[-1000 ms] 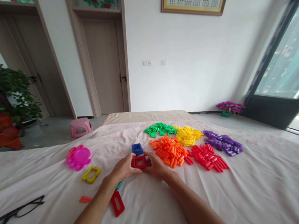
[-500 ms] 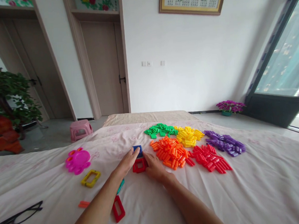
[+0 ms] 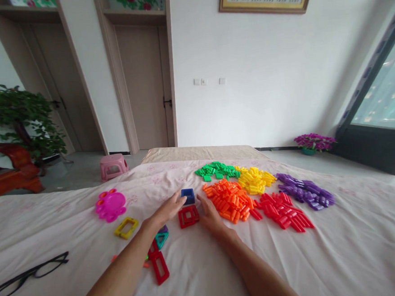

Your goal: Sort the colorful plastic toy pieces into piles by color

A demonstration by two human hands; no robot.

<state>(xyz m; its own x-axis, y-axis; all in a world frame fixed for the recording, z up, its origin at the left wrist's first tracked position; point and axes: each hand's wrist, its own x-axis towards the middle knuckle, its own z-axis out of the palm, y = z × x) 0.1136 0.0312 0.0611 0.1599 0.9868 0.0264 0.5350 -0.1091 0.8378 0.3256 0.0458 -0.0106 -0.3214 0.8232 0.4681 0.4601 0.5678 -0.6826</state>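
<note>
A blue square frame tile (image 3: 188,196) lies on the cloth just beyond a red square frame tile (image 3: 183,221) that has a smaller square inside it. At the left edge of the blue tile is my left hand (image 3: 170,208), fingers stretched out; whether it touches the tile I cannot tell. My right hand (image 3: 210,215) lies to the right of the red tile, apart from it, with fingers extended and nothing in them. Near my left forearm lie a long red frame tile (image 3: 160,268) and a teal triangle tile (image 3: 161,239), partly hidden by the arm.
Piles of green (image 3: 217,170), yellow (image 3: 255,180), orange (image 3: 230,200), red (image 3: 285,210) and purple pieces (image 3: 304,190) spread at the right. Leftward lie a pink paw-shaped tray (image 3: 115,203), a yellow frame tile (image 3: 126,228) and black glasses (image 3: 29,274).
My right hand has drawn away rightward from the red tile. My left hand has eased off the blue tile, exposing more of it. The whole view has shifted slightly.
</note>
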